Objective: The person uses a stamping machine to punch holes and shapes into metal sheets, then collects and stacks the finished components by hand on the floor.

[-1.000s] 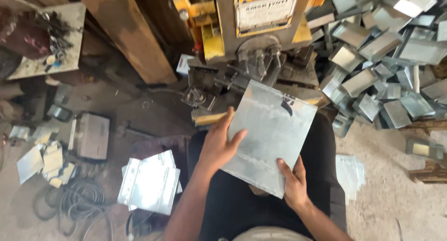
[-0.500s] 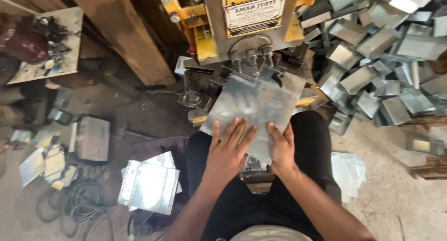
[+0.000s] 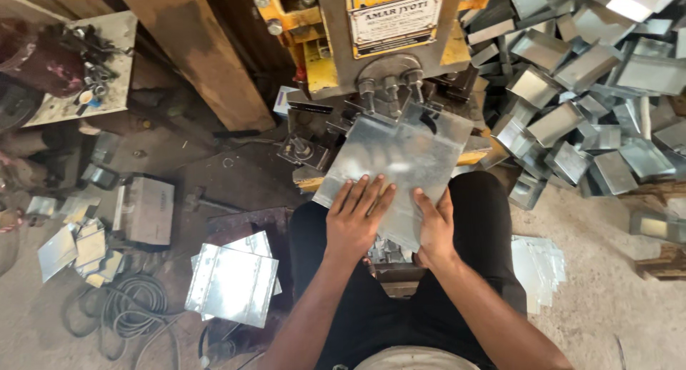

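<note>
Machinery fills the top of the view: a yellow and grey metal press (image 3: pixel 386 48) with a rectangular label plate, pale with a dark border, fixed on its front face above three bolts. To its right lies a large heap of folded shiny sheet-metal trays (image 3: pixel 593 91). Under the press head, over the person's black-clad lap, rests a flat rectangular galvanised steel sheet (image 3: pixel 411 159); its long axis runs from the lap up and slightly right, far edge tucked beneath the bolts. A stack of flat silver sheets (image 3: pixel 232 284) lies on the floor at lower left. The left hand (image 3: pixel 357 220) presses flat on the sheet, fingers spread. The right hand (image 3: pixel 434 227) grips the near edge, fingers together on top.
</note>
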